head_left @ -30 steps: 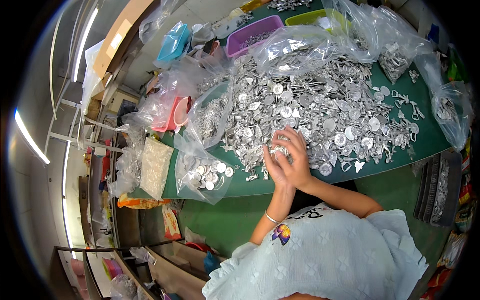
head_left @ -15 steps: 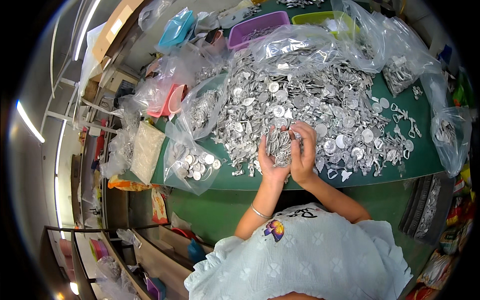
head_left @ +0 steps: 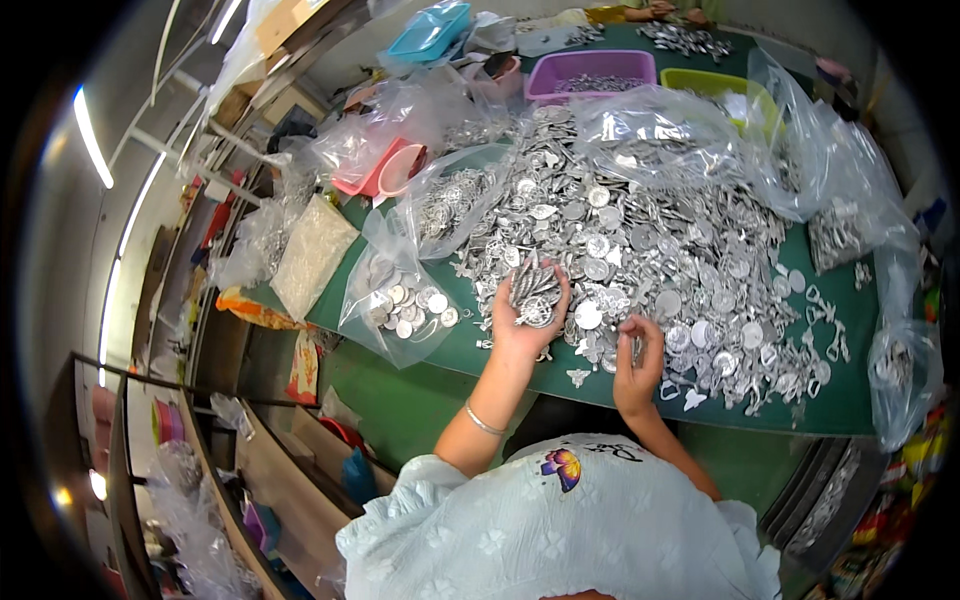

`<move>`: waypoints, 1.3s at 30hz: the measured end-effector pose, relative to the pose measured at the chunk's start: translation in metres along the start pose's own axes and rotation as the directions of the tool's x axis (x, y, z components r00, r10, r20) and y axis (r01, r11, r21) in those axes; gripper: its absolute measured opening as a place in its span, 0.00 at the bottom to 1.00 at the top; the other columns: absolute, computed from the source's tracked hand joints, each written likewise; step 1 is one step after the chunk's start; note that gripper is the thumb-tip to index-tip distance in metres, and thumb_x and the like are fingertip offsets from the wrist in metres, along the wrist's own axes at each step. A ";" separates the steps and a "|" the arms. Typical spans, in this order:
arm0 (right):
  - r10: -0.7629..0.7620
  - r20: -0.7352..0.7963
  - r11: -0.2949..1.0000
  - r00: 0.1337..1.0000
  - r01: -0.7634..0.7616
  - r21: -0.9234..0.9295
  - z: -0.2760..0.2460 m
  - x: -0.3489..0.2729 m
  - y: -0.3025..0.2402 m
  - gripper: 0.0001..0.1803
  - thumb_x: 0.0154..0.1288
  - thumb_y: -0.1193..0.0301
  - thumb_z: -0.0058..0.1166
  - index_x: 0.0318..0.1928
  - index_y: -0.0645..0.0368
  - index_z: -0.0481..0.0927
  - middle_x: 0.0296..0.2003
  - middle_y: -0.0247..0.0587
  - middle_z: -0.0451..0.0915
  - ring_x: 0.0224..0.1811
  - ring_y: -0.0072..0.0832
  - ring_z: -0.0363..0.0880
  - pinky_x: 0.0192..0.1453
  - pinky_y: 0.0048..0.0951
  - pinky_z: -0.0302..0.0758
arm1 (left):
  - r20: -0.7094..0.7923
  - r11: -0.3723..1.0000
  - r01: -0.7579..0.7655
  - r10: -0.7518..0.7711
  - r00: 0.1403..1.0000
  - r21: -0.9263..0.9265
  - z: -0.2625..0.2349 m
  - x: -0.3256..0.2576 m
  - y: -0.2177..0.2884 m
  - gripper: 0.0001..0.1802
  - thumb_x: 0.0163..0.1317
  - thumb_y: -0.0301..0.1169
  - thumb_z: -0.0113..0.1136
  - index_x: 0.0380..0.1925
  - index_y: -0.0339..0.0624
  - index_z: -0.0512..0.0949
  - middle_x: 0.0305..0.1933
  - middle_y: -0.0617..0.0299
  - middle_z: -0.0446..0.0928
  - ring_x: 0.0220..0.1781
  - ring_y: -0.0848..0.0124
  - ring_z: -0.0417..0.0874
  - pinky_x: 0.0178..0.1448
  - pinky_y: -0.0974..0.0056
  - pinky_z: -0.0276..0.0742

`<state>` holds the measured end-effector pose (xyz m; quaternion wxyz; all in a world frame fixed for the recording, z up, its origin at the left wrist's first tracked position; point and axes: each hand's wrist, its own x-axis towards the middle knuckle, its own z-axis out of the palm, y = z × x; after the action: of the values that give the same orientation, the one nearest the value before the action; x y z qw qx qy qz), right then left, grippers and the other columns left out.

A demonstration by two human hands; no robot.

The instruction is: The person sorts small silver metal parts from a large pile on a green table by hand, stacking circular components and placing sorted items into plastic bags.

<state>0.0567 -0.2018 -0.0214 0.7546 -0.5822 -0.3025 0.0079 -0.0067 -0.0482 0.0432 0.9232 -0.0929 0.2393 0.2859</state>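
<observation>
A bunch of flat silver metal charms (head_left: 535, 293) rests in my left hand (head_left: 517, 338), its fingers and thumb wrapped around them. They look like matching pieces stacked together, above the near part of a large heap of loose silver charms (head_left: 640, 240). My right hand (head_left: 640, 368) is apart from the left, over the heap's near edge. Its fingers are curled in towards the thumb; what they pinch, if anything, is too small to make out. Just left of it, a small silver piece (head_left: 578, 378) lies on the green table (head_left: 460, 358).
Left of the heap lies a clear bag of round silver discs (head_left: 405, 305); another open bag of charms (head_left: 450, 205) is behind it. At the back stand purple (head_left: 590, 68) and green (head_left: 715, 85) basins. More filled plastic bags (head_left: 840, 235) line the right side. A person's hand (head_left: 655, 10) shows far off.
My hands have parted. The left keeps the bunch of charms, while the right has moved away from it, towards the right and nearer to me. The whole view has shifted and tilted.
</observation>
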 end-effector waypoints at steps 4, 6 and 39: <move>0.090 0.065 0.995 0.994 -0.093 0.037 -0.003 -0.014 0.001 0.11 0.59 0.83 0.45 0.44 0.66 0.70 0.30 0.41 0.74 0.32 0.26 0.72 0.40 0.26 0.69 | -0.069 0.995 -0.100 0.099 0.993 -0.005 0.016 0.002 0.031 0.18 0.60 0.38 0.44 0.38 0.33 0.74 0.40 0.51 0.76 0.44 0.57 0.75 0.52 0.52 0.75; 0.079 0.114 0.997 0.990 -0.081 0.015 -0.003 -0.018 0.002 0.10 0.59 0.83 0.46 0.43 0.66 0.71 0.29 0.40 0.74 0.31 0.26 0.73 0.38 0.26 0.70 | -0.018 0.985 -0.168 0.167 0.986 -0.029 0.041 0.010 0.057 0.17 0.61 0.39 0.43 0.38 0.37 0.73 0.40 0.52 0.75 0.44 0.56 0.75 0.51 0.50 0.74; 0.020 0.217 0.842 0.976 0.101 -0.530 -0.163 -0.119 -0.003 0.06 0.50 0.77 0.53 0.18 0.60 0.77 0.15 0.41 0.74 0.15 0.32 0.73 0.22 0.30 0.70 | 0.971 -0.652 -0.732 0.025 0.239 0.197 -0.131 -0.109 0.058 0.09 0.49 0.14 0.50 0.30 0.37 0.74 0.33 0.53 0.75 0.34 0.60 0.78 0.39 0.61 0.76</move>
<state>0.0342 -0.3882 -0.0948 0.5239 -0.7596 -0.3843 -0.0304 -0.1693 -0.0941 -0.0188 0.2735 0.8324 0.1069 0.4699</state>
